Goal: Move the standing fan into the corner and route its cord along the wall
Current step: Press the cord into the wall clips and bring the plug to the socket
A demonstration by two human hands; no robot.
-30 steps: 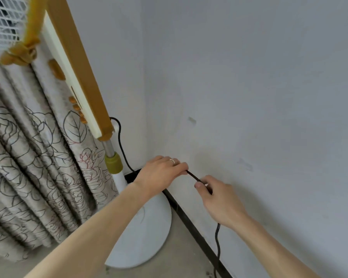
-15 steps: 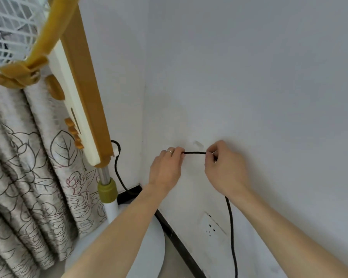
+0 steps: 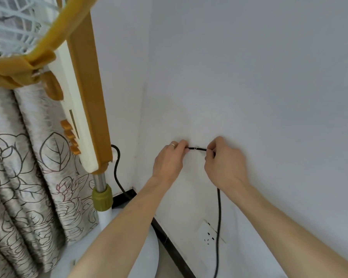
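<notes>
The standing fan, cream and mustard yellow with a white grille at top left, stands in the corner on a round white base. Its black cord leaves the back of the column, drops toward the skirting, and reappears stretched level against the right wall between my hands. My left hand pinches the cord's left end of that stretch; my right hand pinches the right end. From under my right hand the cord hangs straight down past the wall socket. The part behind my left forearm is hidden.
A white wall socket sits low on the right wall. A black skirting board runs along the floor. A grey curtain with a leaf pattern hangs left of the fan.
Both hands rose from near the skirting to a higher spot on the wall, carrying the cord up. The cord between them is now pulled level and held against the wall.
</notes>
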